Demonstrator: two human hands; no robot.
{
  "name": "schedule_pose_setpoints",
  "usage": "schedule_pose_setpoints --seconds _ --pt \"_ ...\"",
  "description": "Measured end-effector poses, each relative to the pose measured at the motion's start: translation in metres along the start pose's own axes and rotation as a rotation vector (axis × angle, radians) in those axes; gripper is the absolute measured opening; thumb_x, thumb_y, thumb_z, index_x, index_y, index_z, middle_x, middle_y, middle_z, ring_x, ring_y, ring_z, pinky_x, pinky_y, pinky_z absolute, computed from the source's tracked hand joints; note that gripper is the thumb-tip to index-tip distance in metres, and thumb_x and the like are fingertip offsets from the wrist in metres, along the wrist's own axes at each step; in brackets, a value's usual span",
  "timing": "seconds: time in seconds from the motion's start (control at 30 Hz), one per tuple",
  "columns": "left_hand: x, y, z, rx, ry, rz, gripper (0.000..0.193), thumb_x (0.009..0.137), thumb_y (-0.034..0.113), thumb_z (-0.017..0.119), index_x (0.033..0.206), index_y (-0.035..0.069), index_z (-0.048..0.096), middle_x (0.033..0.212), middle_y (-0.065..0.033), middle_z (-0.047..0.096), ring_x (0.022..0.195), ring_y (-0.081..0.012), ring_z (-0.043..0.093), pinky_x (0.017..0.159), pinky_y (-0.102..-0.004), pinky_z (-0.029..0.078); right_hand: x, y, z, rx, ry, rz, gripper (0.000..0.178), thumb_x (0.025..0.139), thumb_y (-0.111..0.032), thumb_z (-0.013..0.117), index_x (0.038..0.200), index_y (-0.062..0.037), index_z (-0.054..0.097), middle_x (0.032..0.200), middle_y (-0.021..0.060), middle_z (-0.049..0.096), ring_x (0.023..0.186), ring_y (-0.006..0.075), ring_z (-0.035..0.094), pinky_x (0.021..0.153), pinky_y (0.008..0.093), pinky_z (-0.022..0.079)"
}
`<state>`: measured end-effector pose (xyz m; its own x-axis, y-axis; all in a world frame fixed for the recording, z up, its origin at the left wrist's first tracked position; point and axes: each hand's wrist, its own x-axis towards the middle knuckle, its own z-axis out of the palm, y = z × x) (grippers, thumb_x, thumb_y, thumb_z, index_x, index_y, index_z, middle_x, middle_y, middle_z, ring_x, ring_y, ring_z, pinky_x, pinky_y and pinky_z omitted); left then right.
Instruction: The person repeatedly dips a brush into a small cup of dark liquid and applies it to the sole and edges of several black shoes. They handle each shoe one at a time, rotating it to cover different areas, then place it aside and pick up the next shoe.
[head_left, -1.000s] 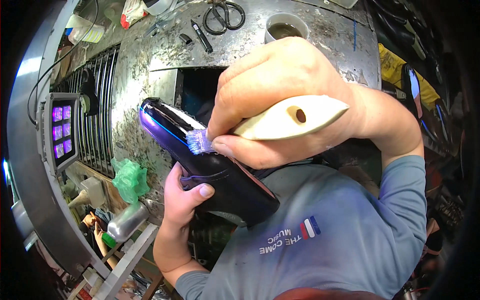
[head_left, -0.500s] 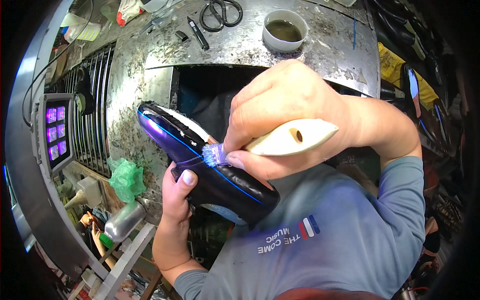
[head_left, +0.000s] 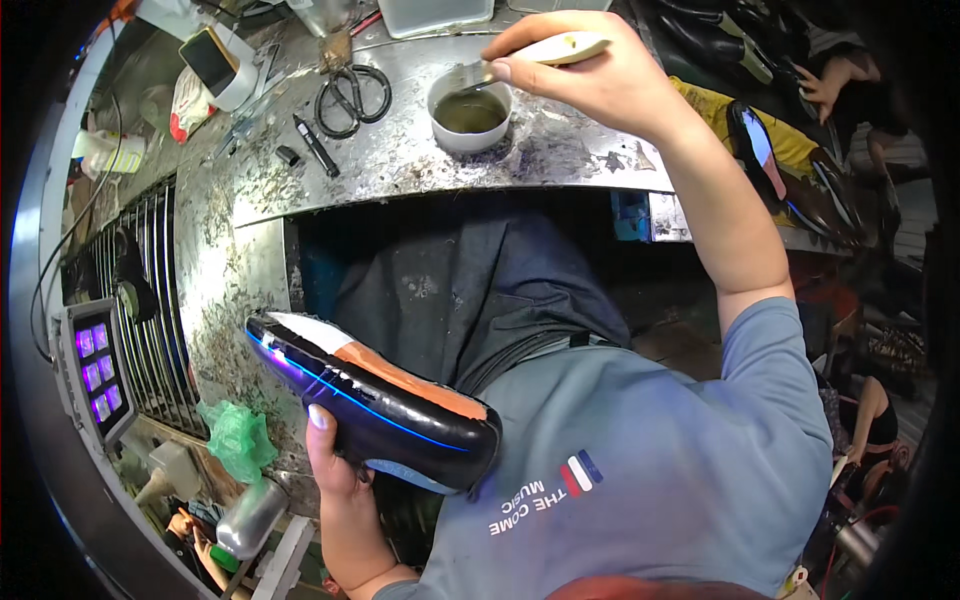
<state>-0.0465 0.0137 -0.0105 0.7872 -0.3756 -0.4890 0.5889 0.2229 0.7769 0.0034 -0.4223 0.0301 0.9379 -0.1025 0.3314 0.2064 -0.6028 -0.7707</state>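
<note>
My left hand [head_left: 335,460] grips a black shoe [head_left: 410,420] with its bottom turned partly up; the thumb lies on its side and the fingers are hidden beneath. A bright blue line runs along the shoe's lower edge, and its underside shows white and orange-brown areas. My right hand [head_left: 610,90] pinches a brush by its cream handle [head_left: 560,48] over a white bowl [head_left: 470,140] at the far side of the bench. The brush's bristle end dips inside the rim, above or in a dark greenish liquid; contact cannot be made out.
Black scissors [head_left: 350,110], a black marker [head_left: 318,148] and its cap [head_left: 287,155] lie left of the bowl. A purple-lit lamp [head_left: 98,370] stands beside a bar rack [head_left: 150,330]. Green crumpled plastic [head_left: 238,440] and a metal bottle [head_left: 250,518] are near my left arm. Shoes [head_left: 760,150] stand at right.
My right hand has carried the brush from the shoe's edge up to the bowl. My left hand still holds the shoe, now turned to show more of its underside. The view has shifted.
</note>
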Motion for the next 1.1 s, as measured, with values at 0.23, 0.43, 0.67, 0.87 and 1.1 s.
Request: schedule_pose_setpoints --seconds 0.23,0.43,0.67,0.87,1.1 --pt "0.004 -0.004 0.012 -0.100 0.114 -0.029 0.056 0.102 0.048 0.052 0.137 0.004 0.051 0.124 -0.0164 0.066 0.107 -0.0297 0.068 0.093 -0.0452 0.057 0.005 0.062 0.034 -0.584 -0.100 -0.090 0.024 0.083 -0.036 0.069 0.096 -0.0170 0.076 0.093 0.0073 0.073 0.089 0.0283 0.070 0.078 0.0418 0.057" --pt "-0.002 -0.005 0.011 -0.097 0.109 -0.043 0.059 0.103 0.050 0.048 0.141 0.006 0.049 0.130 -0.0153 0.063 0.115 -0.0298 0.064 0.100 -0.0472 0.053 0.007 0.031 0.024 -0.426 0.091 -0.245 0.018 0.085 -0.024 0.073 0.097 -0.0114 0.075 0.089 0.0082 0.073 0.081 0.0249 0.070 0.073 0.0354 0.056" --pt "0.006 -0.003 0.012 -0.114 0.030 -0.027 0.055 0.104 0.047 0.047 0.141 0.006 0.047 0.128 -0.0158 0.063 0.113 -0.0303 0.065 0.098 -0.0475 0.055 -0.009 0.057 0.033 -0.496 -0.044 -0.264 0.015 0.087 -0.015 0.076 0.099 -0.0055 0.074 0.088 0.0088 0.072 0.078 0.0176 0.069 0.072 0.0279 0.054" --pt "0.003 -0.002 0.012 -0.038 0.021 -0.008 0.056 0.104 0.046 0.048 0.140 0.004 0.047 0.126 -0.0166 0.064 0.111 -0.0304 0.067 0.097 -0.0469 0.056 -0.001 -0.026 0.034 0.049 -0.132 -0.247 0.019 0.084 -0.014 0.078 0.097 -0.0005 0.074 0.087 0.0078 0.073 0.077 0.0148 0.070 0.069 0.0278 0.054" --pt "0.003 0.003 0.015 0.065 0.000 -0.026 0.057 0.103 0.045 0.050 0.141 0.003 0.047 0.128 -0.0173 0.063 0.111 -0.0311 0.066 0.098 -0.0462 0.055 -0.012 -0.073 0.082 0.431 -0.262 -0.472 0.013 0.076 -0.018 0.075 0.081 -0.0064 0.071 0.074 0.0090 0.069 0.067 0.0272 0.069 0.063 0.0356 0.055"
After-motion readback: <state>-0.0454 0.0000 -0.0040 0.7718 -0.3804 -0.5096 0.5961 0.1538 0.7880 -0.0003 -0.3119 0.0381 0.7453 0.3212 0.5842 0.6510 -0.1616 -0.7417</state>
